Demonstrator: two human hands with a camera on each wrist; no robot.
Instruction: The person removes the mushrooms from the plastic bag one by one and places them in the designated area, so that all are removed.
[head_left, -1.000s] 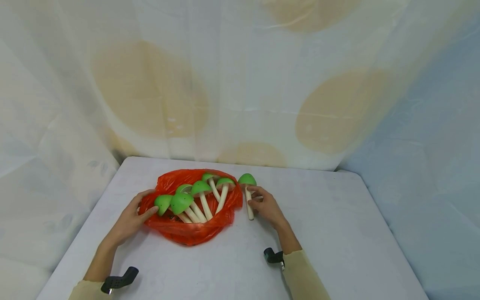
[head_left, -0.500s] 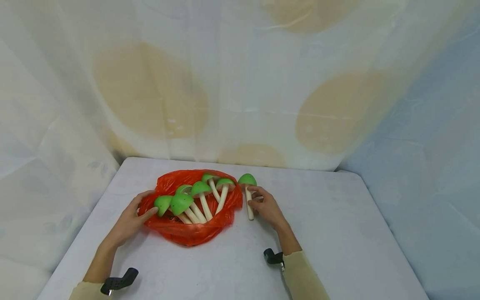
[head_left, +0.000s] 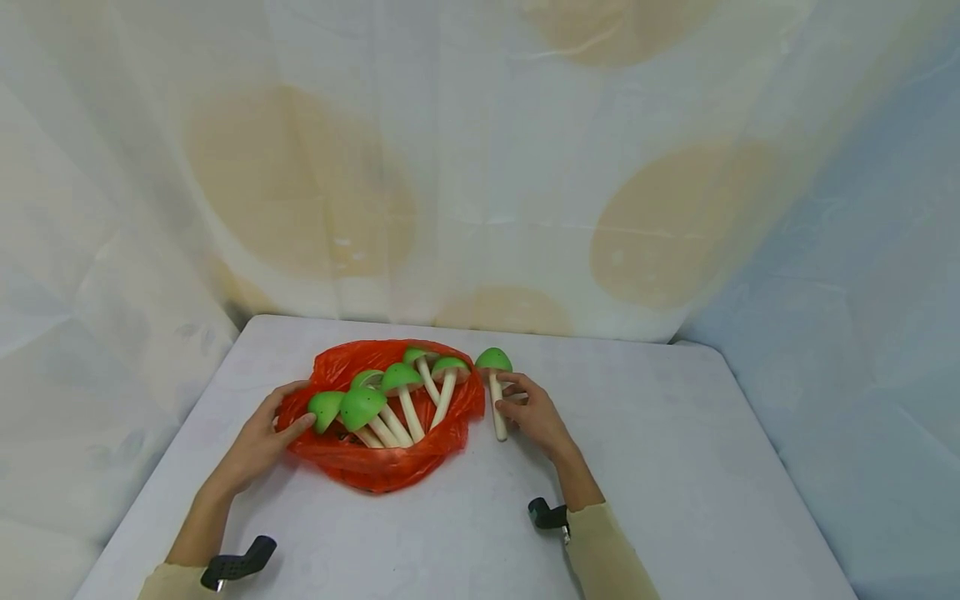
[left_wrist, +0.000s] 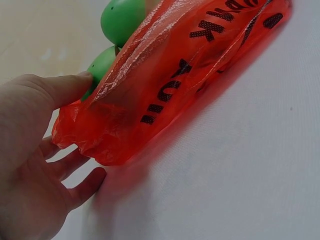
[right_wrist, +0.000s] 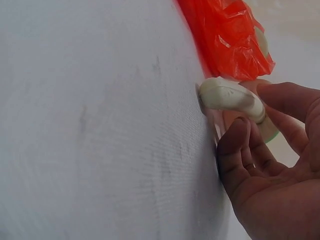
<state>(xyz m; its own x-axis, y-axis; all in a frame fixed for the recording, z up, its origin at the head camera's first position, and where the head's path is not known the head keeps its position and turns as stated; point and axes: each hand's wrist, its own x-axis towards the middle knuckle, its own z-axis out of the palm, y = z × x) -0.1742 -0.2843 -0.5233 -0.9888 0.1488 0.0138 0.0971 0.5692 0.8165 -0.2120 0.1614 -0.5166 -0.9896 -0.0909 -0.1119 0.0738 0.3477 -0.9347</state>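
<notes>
A red plastic bag lies with its mouth spread wide, holding several toy mushrooms with green caps and cream stems. My left hand holds the bag's left edge, the thumb over the rim against the leftmost green cap and the other fingers outside. Black lettering shows on the bag's side in the left wrist view. Just right of the bag, one more mushroom lies on the table, cap away from me. My right hand pinches its stem between thumb and fingers.
Everything is on a white table with rounded far corners. Pale curtains with yellowish round patches hang close behind it and along both sides. A black device sits on the left wrist, and a similar device on the right wrist.
</notes>
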